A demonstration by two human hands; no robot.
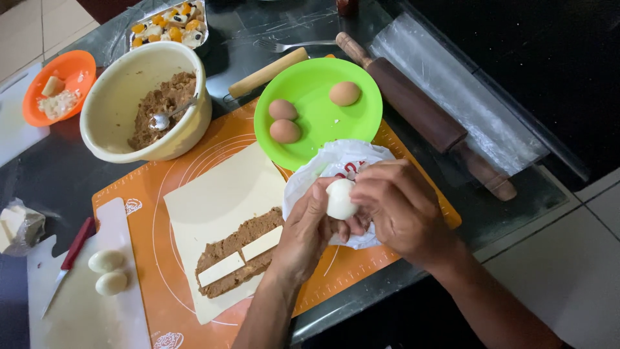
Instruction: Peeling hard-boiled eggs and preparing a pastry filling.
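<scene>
So both hands are wrapped round a peeled white egg (pixel 340 199): the left hand (pixel 303 236) has its grip closed under it with the thumb on its side, and the right hand (pixel 397 207) curls its fingers over the other side. The egg's long axis runs roughly up-down in the view, narrow end away from the person. It sits over a white plastic bag (pixel 336 165) on the orange mat (pixel 142 194), near the mat's right edge. The green plate (pixel 323 123) crowds the far side; the dough sheet (pixel 219 200) lies left, with open mat just below the hands.
</scene>
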